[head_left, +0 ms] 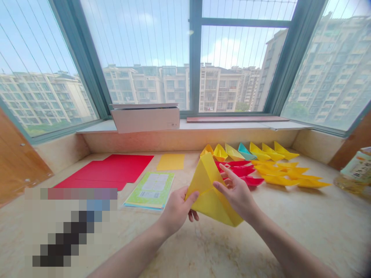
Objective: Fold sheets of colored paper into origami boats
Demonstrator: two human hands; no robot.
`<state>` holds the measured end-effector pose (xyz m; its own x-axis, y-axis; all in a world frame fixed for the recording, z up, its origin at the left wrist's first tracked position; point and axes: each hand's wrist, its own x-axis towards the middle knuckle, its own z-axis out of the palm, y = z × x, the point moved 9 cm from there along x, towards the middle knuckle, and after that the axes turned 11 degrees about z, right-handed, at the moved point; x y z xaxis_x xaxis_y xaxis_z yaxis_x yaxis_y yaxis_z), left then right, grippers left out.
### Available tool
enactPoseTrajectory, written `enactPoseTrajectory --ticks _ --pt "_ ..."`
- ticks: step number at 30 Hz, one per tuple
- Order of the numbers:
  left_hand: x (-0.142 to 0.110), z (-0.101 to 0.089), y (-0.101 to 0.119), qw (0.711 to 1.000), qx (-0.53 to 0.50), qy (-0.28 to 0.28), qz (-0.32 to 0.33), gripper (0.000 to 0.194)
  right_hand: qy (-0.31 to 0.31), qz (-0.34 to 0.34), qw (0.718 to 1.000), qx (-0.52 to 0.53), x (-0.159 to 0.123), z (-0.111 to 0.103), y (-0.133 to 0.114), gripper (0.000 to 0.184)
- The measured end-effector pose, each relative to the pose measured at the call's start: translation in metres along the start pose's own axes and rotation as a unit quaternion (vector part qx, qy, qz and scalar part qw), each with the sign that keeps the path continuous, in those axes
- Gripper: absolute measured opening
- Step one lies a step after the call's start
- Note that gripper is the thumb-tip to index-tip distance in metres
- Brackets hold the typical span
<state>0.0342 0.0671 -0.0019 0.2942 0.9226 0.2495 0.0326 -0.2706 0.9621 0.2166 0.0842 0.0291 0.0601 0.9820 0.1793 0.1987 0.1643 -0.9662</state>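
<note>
A large folded sheet of yellow paper (203,185), shaped like a triangular hat with an opened fold, is held tilted above the tabletop. My left hand (182,204) grips its left corner, thumb in front and fingers behind. At the right edge is my right hand (236,191), its thumb over the paper and its index finger stretched along the edge; the other fingertips are partly hidden. Behind the paper lie red folded paper boats (242,170), partly covered by my right hand and the sheet. Yellow paper boats (286,177) sit to their right.
A back row holds several yellow boats (259,151) and a blue-green boat (246,151). On the left lie red sheets (116,170), a yellow sheet (170,161) and a green paper pack (152,189). A white box (146,119) stands on the sill; a jar (356,173) is far right.
</note>
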Motion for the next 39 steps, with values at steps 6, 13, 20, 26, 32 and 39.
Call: enactPoseTrajectory --ticks 6,13,20,26,32,39 --pt "0.0 -0.017 0.002 0.995 0.046 0.087 0.029 0.042 0.03 -0.073 0.987 -0.138 0.0 0.003 0.001 0.058" --pt "-0.002 -0.003 -0.004 0.997 0.052 0.048 0.008 0.043 0.071 -0.125 0.968 -0.205 -0.004 0.005 -0.001 0.052" --pt "-0.006 0.009 -0.004 0.999 0.026 0.009 -0.018 0.04 0.09 -0.178 0.951 -0.236 -0.014 0.01 -0.012 0.046" --pt "-0.007 0.007 -0.003 0.999 0.003 0.033 -0.024 0.036 0.103 -0.152 0.946 -0.269 -0.017 0.008 -0.017 0.038" --pt "-0.009 0.014 -0.002 0.999 -0.021 0.017 -0.031 0.037 0.111 -0.158 0.943 -0.271 -0.026 0.014 -0.016 0.026" --pt "-0.007 0.012 -0.002 0.997 -0.062 0.047 -0.027 0.032 0.115 -0.239 0.916 -0.3 -0.037 0.024 -0.027 0.013"
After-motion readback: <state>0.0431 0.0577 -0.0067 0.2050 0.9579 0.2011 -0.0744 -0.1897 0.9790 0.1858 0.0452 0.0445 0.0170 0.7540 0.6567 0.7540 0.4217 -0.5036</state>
